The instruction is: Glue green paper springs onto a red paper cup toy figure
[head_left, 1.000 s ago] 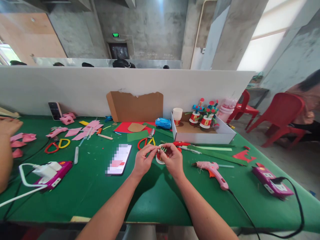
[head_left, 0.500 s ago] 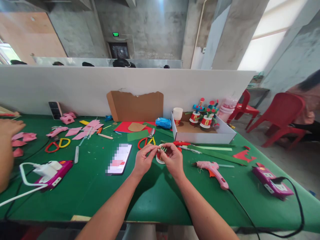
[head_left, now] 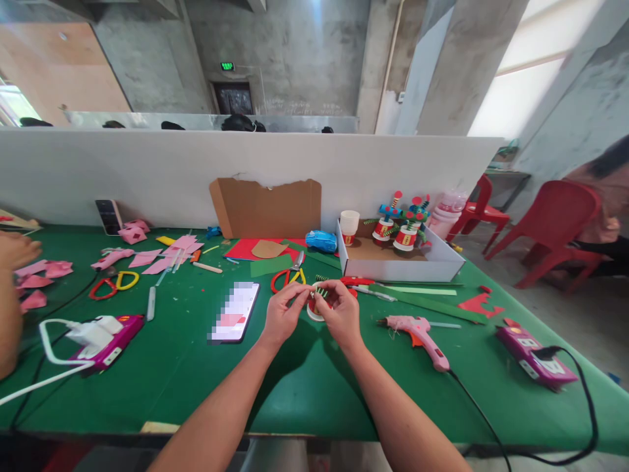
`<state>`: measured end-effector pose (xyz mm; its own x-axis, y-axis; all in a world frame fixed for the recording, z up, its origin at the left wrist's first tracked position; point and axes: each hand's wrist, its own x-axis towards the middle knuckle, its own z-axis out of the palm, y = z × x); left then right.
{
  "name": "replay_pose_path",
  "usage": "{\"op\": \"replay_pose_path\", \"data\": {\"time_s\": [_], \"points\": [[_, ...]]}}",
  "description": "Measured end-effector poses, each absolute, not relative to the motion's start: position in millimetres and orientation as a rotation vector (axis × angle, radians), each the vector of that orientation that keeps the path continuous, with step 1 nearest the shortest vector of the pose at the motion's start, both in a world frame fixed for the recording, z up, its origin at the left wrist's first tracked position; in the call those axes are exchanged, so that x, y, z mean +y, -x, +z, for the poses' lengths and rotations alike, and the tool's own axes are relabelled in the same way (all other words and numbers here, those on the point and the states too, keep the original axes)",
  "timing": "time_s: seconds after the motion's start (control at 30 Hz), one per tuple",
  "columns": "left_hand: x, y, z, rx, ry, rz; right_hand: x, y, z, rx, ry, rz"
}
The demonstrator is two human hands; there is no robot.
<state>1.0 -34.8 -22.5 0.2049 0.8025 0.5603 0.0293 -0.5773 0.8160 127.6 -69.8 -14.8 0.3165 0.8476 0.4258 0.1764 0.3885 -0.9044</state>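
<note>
Red paper cup (head_left: 314, 308) pinched between left hand (head_left: 282, 316) and right hand (head_left: 340, 314), fingers closed on its striped pipe cleaner (head_left: 319, 292). Risk: over-tight pinching crushes the cup; glue gun (head_left: 419, 331) lies near.

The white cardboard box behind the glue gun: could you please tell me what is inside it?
Inside the white box stand a paper cup and two decorated cup figures. Its near wall hides part of the floor.

Green table (head_left: 304, 393): phone (head_left: 234, 313) left of centre; pink glue gun (head_left: 417, 331) at right; red-and-yellow scissors (head_left: 287, 275) behind. White box (head_left: 398, 265) holds decorated cups (head_left: 399, 233). Pink paper scraps (head_left: 162, 255) far left. Cardboard sheet (head_left: 265, 208) leans on partition.
</note>
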Motion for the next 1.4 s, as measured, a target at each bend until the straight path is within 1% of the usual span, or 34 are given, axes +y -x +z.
{"op": "replay_pose_path", "data": {"time_s": [1.4], "points": [[-36.1, -1.3, -22.0, 0.753, -1.745, 1.431, -68.9, -128.9, -14.9, -1.188, 1.083, 0.614]]}}
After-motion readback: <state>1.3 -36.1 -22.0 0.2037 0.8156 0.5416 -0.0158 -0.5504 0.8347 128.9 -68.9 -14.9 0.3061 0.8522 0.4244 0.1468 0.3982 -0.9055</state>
